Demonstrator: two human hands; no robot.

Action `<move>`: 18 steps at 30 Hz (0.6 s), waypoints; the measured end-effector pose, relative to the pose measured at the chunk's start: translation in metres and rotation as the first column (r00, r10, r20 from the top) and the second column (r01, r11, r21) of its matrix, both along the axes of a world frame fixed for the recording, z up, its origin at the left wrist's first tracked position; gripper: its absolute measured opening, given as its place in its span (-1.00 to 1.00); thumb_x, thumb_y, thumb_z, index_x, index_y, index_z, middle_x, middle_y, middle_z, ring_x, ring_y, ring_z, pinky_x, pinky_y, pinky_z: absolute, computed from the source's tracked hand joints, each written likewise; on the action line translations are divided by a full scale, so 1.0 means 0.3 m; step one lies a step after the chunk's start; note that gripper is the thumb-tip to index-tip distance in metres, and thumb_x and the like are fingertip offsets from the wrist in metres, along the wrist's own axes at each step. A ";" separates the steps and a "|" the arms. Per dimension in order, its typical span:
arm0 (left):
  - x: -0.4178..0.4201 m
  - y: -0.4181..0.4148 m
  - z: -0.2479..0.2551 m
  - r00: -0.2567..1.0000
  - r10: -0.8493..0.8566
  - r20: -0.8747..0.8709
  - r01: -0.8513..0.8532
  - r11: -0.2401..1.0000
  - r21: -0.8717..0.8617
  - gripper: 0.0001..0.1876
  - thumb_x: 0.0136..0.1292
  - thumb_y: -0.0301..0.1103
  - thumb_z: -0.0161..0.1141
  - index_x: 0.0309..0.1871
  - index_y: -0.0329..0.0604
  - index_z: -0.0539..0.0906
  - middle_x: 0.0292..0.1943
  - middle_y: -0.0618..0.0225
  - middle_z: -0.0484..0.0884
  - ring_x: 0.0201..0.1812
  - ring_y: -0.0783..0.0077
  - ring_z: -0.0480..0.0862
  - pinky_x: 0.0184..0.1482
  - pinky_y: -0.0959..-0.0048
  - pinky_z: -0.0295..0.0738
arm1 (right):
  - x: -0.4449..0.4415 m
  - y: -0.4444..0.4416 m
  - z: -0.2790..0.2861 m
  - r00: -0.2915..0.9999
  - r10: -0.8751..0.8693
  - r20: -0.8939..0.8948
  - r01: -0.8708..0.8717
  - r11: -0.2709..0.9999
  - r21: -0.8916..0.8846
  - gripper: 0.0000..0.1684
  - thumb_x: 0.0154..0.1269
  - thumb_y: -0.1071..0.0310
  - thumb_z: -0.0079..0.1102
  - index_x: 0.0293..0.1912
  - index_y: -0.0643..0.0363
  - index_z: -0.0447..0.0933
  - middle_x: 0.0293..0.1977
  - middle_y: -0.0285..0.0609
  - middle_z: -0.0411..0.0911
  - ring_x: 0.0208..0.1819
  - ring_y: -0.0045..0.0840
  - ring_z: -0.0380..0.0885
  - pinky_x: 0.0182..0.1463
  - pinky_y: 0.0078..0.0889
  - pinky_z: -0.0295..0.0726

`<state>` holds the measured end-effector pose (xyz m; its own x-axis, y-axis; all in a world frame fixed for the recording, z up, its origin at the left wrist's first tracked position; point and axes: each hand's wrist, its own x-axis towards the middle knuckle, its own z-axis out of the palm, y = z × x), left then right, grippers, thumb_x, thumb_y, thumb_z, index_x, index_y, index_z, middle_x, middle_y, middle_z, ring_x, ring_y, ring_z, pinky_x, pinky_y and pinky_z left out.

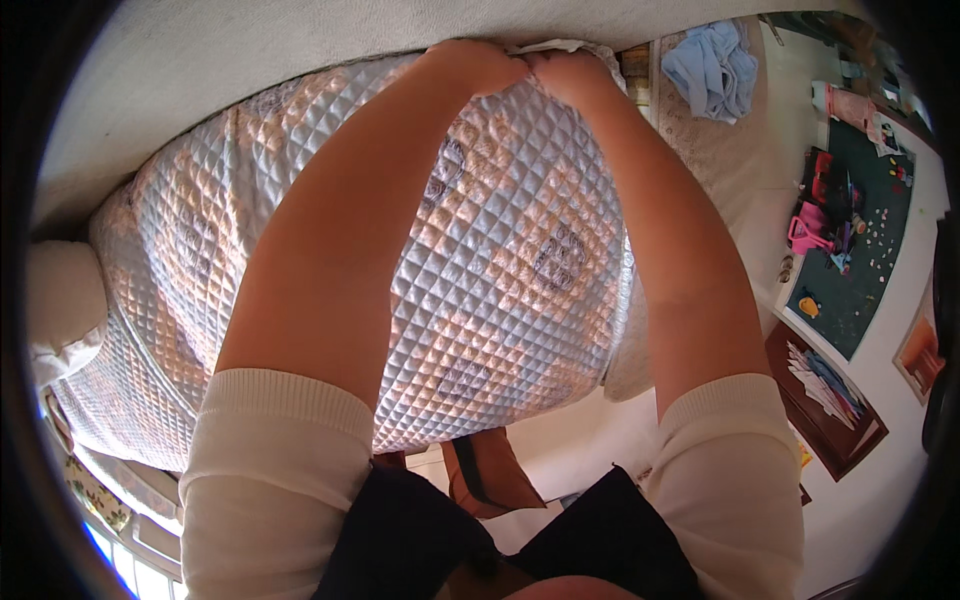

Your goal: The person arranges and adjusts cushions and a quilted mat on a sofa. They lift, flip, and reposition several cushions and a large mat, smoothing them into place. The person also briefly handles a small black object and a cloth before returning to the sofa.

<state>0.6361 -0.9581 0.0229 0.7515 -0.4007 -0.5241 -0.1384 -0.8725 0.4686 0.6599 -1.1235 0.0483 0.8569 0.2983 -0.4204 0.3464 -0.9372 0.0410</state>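
Note:
A quilted cover (480, 300) with a diamond stitch and a grey, peach and white pattern lies spread over a sofa seat. Both my arms reach out over it to its far edge, where it meets the pale sofa backrest (360, 26). My left hand (480, 67) grips the cover's edge there, with its fingertips hidden. Close beside it, almost touching, my right hand (570, 73) holds the same edge near the cover's right corner. A pale strip of the border (559, 46) sticks up just beyond my hands. Wrinkles run across the cover's left part.
A light blue crumpled cloth (712, 71) lies at the upper right. Farther right are a dark green board (840, 315) with small toys and a brown holder (817, 442) of papers. A padded armrest (64, 300) bounds the left; an orange-brown bag-like item (487, 480) is below.

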 end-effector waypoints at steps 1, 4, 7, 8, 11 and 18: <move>0.016 -0.012 -0.008 0.995 0.077 -0.059 -0.079 0.997 -0.023 -0.44 0.32 0.07 -0.09 0.33 0.08 0.41 0.31 0.18 0.40 0.23 0.02 0.46 0.27 0.15 0.32 | 0.011 -0.003 -0.012 0.994 0.103 0.033 -0.100 0.992 -0.079 -0.37 0.35 -0.22 -0.17 -0.08 0.10 0.62 -0.08 -0.02 0.61 -0.02 -0.05 0.55 0.06 -0.15 0.52; 0.029 -0.014 -0.041 0.959 0.217 -0.182 -0.236 0.967 -0.095 -0.37 0.36 0.17 -0.19 0.37 0.06 0.37 0.43 0.20 0.23 0.36 0.04 0.30 0.39 0.19 0.12 | 0.014 -0.037 -0.030 0.990 -0.109 -0.090 0.113 0.993 0.036 -0.30 0.33 -0.30 -0.19 0.03 0.07 0.60 0.01 0.01 0.58 0.09 -0.06 0.51 0.16 -0.17 0.46; 0.033 0.002 -0.084 0.926 0.278 -0.257 -0.334 0.918 -0.212 -0.30 0.31 0.23 -0.17 0.42 0.09 0.29 0.46 0.21 0.18 0.44 0.14 0.19 0.42 0.25 0.05 | -0.006 -0.058 -0.033 0.973 -0.198 -0.122 0.227 0.925 0.306 -0.44 0.33 -0.15 -0.02 -0.02 0.11 0.62 -0.06 -0.04 0.61 -0.01 -0.09 0.55 0.11 -0.16 0.48; 0.045 -0.003 -0.097 0.925 0.279 -0.258 -0.339 0.912 -0.229 -0.30 0.31 0.23 -0.17 0.43 0.09 0.29 0.46 0.21 0.17 0.45 0.16 0.17 0.43 0.25 0.04 | -0.026 -0.061 -0.035 0.991 -0.131 -0.003 0.126 0.943 0.307 -0.49 0.32 -0.09 0.02 -0.04 0.11 0.62 -0.08 -0.05 0.61 -0.04 -0.10 0.55 0.09 -0.16 0.48; 0.058 -0.001 -0.128 0.935 0.274 -0.227 -0.322 0.923 -0.211 -0.35 0.37 0.18 -0.22 0.41 0.05 0.33 0.49 0.21 0.09 0.48 0.20 0.10 0.45 0.26 -0.03 | -0.061 -0.065 -0.032 0.894 0.083 0.439 -0.294 0.850 0.437 -0.68 0.34 0.10 0.07 -0.11 0.06 0.65 -0.20 -0.06 0.63 -0.11 -0.15 0.56 0.03 -0.16 0.50; 0.074 -0.001 -0.113 0.955 0.213 -0.205 -0.254 0.946 -0.200 -0.39 0.38 0.09 -0.19 0.41 0.04 0.30 0.45 0.19 0.19 0.45 0.16 0.17 0.44 0.23 0.03 | -0.005 -0.067 -0.106 0.979 0.105 0.177 -0.147 0.958 0.247 -0.51 0.41 -0.06 -0.19 -0.04 0.02 0.61 -0.09 -0.08 0.61 -0.02 -0.12 0.54 0.11 -0.12 0.47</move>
<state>0.6585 -0.9583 -0.0110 0.7400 -0.3468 -0.5764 0.1603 -0.7412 0.6518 0.6585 -1.1437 0.0166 0.8549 0.4882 -0.1753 0.4711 -0.8722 -0.1315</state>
